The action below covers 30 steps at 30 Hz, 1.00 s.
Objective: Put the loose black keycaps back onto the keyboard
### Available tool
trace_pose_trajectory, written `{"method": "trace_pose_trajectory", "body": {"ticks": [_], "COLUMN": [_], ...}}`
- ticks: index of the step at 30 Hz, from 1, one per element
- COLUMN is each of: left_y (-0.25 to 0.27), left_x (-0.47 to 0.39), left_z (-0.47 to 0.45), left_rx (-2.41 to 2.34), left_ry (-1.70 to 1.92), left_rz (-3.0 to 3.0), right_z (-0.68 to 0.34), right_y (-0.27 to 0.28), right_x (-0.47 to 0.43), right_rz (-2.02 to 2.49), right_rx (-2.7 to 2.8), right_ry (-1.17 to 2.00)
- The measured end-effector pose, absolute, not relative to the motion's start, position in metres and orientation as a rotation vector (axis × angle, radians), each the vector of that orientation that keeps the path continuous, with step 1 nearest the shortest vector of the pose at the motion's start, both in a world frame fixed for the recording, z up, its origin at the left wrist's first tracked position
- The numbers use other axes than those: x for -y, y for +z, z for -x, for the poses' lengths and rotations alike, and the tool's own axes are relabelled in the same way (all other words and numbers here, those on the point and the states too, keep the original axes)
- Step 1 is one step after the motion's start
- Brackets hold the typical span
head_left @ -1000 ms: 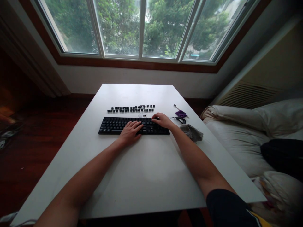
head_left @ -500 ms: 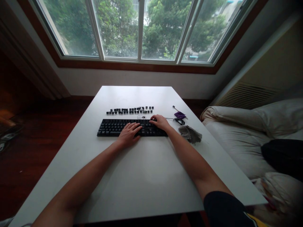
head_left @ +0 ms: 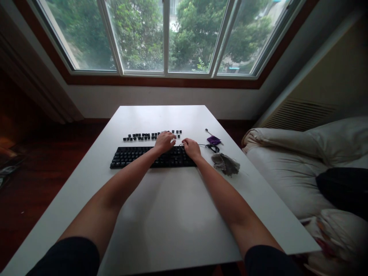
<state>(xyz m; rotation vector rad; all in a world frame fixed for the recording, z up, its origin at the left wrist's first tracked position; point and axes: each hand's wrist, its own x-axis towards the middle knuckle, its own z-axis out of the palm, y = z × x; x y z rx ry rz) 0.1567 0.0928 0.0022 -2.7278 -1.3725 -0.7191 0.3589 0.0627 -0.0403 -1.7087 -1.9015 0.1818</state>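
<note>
A black keyboard (head_left: 132, 155) lies across the white table (head_left: 161, 214). My left hand (head_left: 165, 142) reaches over its back edge to the loose black keycaps (head_left: 139, 137), which lie in two rough rows behind it. Its thumb and fingers are apart, with a pale gap between them; I see nothing held. My right hand (head_left: 191, 148) rests at the back right part of the keyboard, over the number pad side. Its fingers are drawn together near the back edge, and what they hold, if anything, is too small to make out.
Right of the keyboard lie a crumpled grey cloth (head_left: 225, 164), a coiled black cable (head_left: 212, 147), a purple cloth pouch (head_left: 213, 140) and a small thin brush (head_left: 207, 130). A pale sofa (head_left: 273, 172) stands along the right side; a window (head_left: 138, 38) is ahead.
My left hand has lifted off the keyboard's middle and moved forward to the keycaps. My right hand's fingers have drawn together near the back edge. The view has shifted slightly.
</note>
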Motion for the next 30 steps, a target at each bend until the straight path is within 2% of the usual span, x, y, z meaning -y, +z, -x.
{"method": "trace_pose_trajectory", "body": {"ticks": [10,23,30], "left_y": [-0.016,-0.012,0.004], "left_x": [-0.147,-0.146,-0.133], "left_z": [-0.206,-0.211,-0.173], "left_rx": [1.36,1.27,1.355], "left_ry": [-0.452,-0.419,-0.608], "left_rz": [2.65,2.676,2.757], "right_z": [-0.395,-0.398,-0.399], "right_y": [-0.05,-0.054,-0.054], "right_x": [-0.069,-0.067,-0.066], "right_rz": [1.33,1.387,1.382], "right_rx": [1.87,1.746,1.691], "right_ry": [0.677,0.583,0.601]}}
